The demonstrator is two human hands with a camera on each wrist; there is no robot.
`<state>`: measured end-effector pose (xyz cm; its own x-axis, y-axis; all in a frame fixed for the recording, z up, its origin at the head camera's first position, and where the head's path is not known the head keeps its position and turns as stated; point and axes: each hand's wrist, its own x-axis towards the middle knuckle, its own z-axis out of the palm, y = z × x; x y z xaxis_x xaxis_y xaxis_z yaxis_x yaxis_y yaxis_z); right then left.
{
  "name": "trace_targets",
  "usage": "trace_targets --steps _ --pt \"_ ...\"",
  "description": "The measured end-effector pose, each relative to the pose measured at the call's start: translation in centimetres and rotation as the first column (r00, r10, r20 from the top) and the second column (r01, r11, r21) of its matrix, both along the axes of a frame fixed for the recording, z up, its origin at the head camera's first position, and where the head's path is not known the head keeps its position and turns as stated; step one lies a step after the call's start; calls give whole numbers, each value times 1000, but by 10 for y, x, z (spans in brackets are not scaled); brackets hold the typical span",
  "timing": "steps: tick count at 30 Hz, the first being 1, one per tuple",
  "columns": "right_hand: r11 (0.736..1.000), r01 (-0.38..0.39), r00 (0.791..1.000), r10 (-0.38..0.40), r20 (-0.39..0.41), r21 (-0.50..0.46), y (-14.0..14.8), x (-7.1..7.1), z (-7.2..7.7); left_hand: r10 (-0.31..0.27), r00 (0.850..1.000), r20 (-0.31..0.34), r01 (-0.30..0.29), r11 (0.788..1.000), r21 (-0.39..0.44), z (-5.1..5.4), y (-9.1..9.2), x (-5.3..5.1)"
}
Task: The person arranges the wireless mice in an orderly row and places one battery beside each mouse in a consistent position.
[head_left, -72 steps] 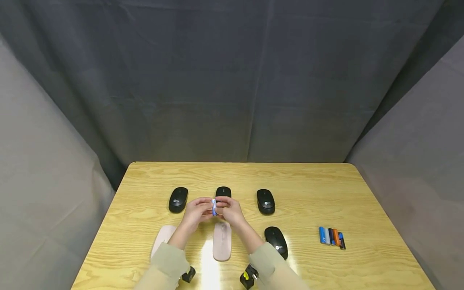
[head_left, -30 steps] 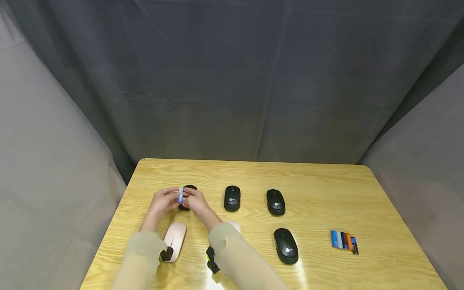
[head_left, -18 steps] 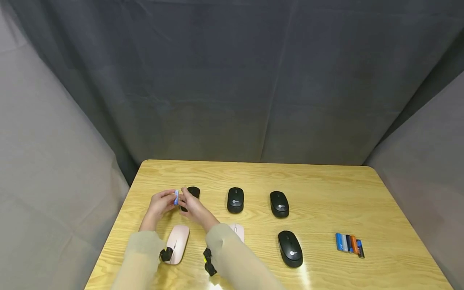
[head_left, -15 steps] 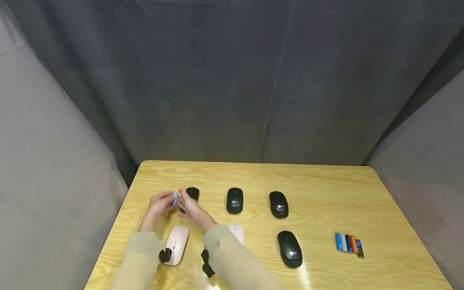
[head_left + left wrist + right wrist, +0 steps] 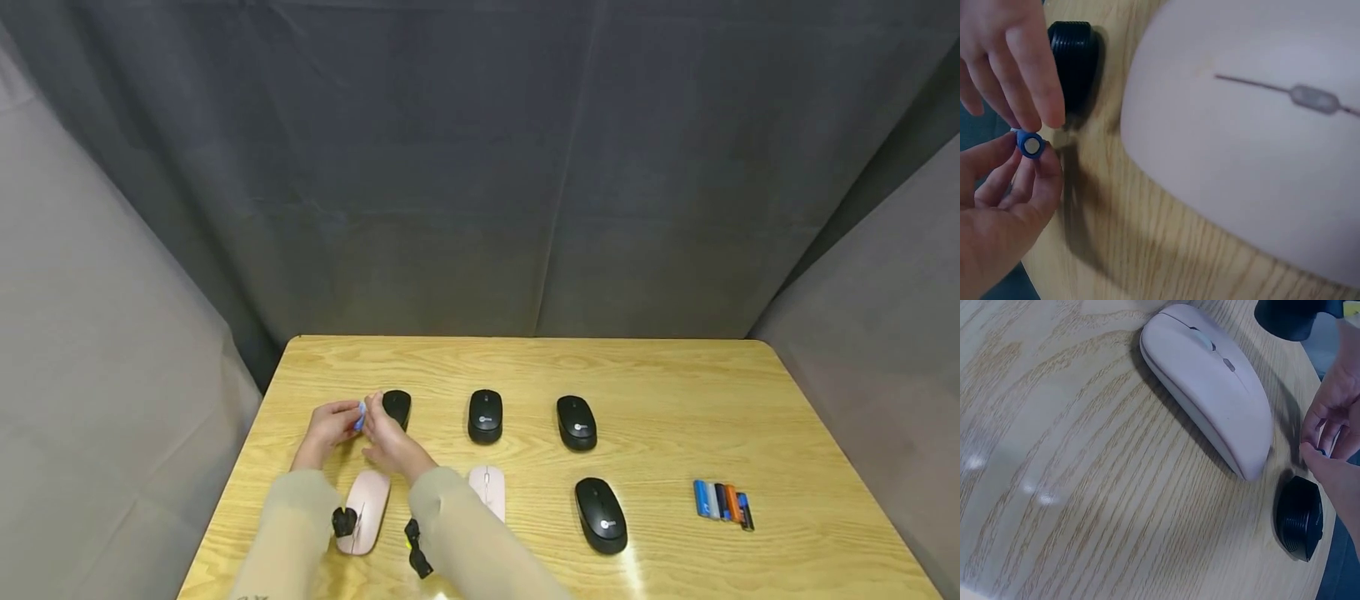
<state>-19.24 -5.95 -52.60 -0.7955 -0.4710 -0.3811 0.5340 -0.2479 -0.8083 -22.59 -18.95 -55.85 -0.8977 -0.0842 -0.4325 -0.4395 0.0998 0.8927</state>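
Note:
At the left of the table, my left hand (image 5: 328, 425) pinches a small blue battery (image 5: 1030, 145) between thumb and fingers. The battery's flat silver end faces the left wrist camera. My right hand (image 5: 392, 440) is held close against it with fingers extended, and its fingertips (image 5: 1054, 115) reach the battery's upper side; whether they touch cannot be told. Just beyond my right hand lies a black mouse (image 5: 397, 407), partly covered by it. A pale pink mouse (image 5: 364, 510) rests on the table below the hands, beside my left wrist.
Two more black mice, one in the middle (image 5: 485, 417) and one right of it (image 5: 577, 423), lie in the back row. Nearer are another pink mouse (image 5: 487, 490), partly behind my right sleeve, and a black mouse (image 5: 601, 517). Several batteries (image 5: 723, 502) lie side by side at right.
Both hands have moved left with the battery, from the middle black mouse to the leftmost one. My right fingers have let go of the battery and straightened; my left hand keeps hold of it.

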Motion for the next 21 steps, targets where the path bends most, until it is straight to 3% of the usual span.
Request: trace_targets --steps 7,21 --pt "1000 -1 1000 1 13 12 -9 0 -4 4 1000 0 -4 999 -41 -2 0 3" --pt "998 56 998 -56 39 12 -14 -4 -13 35 996 -86 -49 984 -173 -9 11 -3"
